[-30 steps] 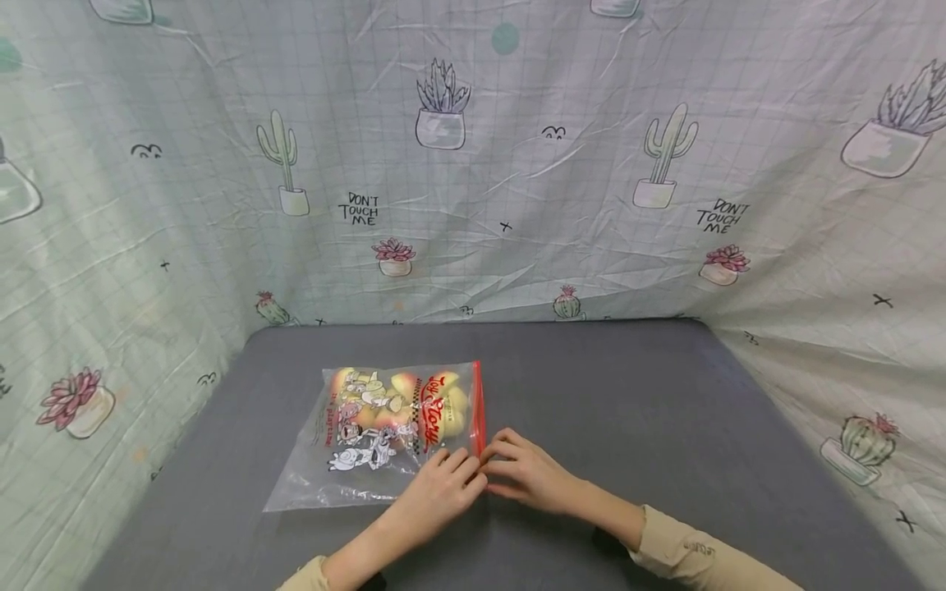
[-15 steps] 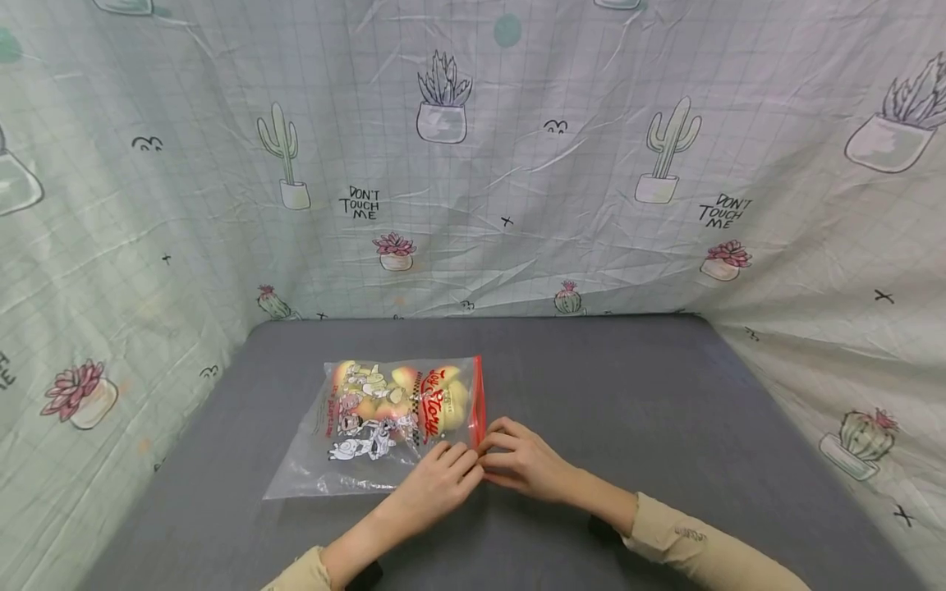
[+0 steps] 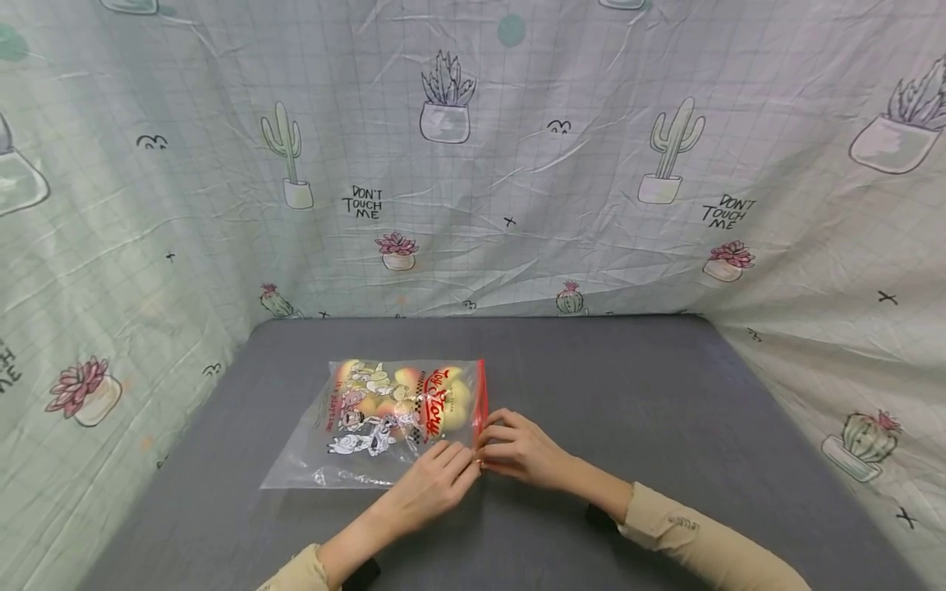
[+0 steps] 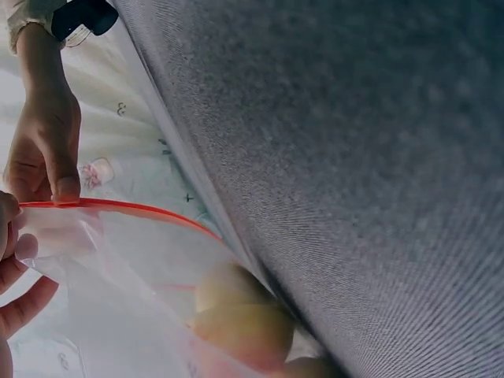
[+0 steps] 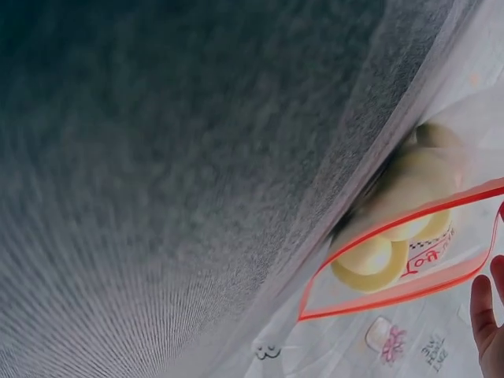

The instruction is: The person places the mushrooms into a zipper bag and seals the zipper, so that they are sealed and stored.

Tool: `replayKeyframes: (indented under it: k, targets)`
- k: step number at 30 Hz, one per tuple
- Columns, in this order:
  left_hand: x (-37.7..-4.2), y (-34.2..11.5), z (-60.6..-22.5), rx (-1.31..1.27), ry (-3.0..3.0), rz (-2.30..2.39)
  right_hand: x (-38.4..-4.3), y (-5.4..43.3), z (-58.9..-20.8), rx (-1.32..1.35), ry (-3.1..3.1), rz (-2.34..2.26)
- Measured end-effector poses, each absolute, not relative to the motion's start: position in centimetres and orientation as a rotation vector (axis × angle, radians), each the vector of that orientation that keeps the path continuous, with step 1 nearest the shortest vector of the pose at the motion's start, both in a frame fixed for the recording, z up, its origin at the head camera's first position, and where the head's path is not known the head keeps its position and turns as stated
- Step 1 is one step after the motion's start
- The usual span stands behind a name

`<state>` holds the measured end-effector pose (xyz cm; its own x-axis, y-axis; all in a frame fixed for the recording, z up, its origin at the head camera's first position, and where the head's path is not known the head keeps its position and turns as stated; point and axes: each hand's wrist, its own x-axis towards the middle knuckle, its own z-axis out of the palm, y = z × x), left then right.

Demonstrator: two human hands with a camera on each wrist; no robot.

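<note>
A clear plastic zip bag [image 3: 369, 464] with a cartoon print lies on its side, with its red zip edge [image 3: 483, 386] facing right. Several yellow-and-red round fruits [image 4: 244, 323] are inside; their exact kind is unclear through the plastic. My left hand [image 3: 436, 480] pinches the near end of the zip edge. Close against it, my right hand [image 3: 525, 450] pinches the same red edge from the right, its thumb on the strip in the left wrist view. Farther along, the bag's mouth gapes between two red strips [image 5: 394, 299] in the right wrist view. The fingertips partly hide each other.
The bag lies on a grey cloth-covered table [image 3: 628, 394]. A pale curtain [image 3: 502, 180] printed with potted cacti hangs behind it and along both sides. A dark wrist device [image 3: 362, 574] shows under the left sleeve.
Both hands have shifted slightly away from the body, and the bag's near side has moved with them. Their pinch on the red edge stays much the same. The head view has shifted a little.
</note>
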<state>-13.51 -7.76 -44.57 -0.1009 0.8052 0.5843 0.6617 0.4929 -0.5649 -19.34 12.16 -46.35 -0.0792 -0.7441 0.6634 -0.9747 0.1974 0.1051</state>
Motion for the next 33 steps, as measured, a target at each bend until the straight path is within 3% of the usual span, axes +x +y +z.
replayKeyframes:
  k: [33]
  targets:
    - [-13.65, -7.41, -45.2, -1.092, -2.037, 0.081, -19.72, 12.25, -46.56, 1.566, -1.912, 0.377]
